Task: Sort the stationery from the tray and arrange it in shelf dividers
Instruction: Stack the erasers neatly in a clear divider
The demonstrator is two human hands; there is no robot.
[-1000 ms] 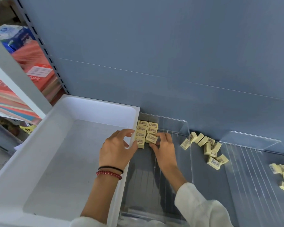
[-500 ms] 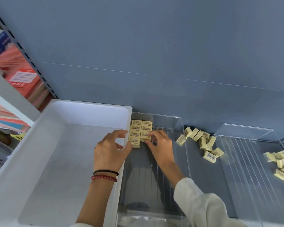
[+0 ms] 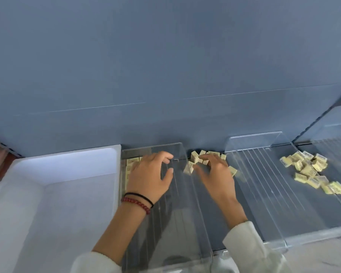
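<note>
Leaving the stacked erasers (image 3: 130,164) beneath the relaxed, empty left hand (image 3: 148,174), the right hand (image 3: 215,174) now reaches the loose erasers (image 3: 197,155) at its fingertips, curled over them, gripping or not I cannot tell, so another fetch begins.

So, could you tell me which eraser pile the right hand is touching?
The middle pile: the right hand touches its erasers, while the far-right pile lies untouched.

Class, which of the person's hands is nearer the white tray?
Left. The left hand is over the clear divider beside the white tray; the right hand is farther off, at the loose erasers.
</note>
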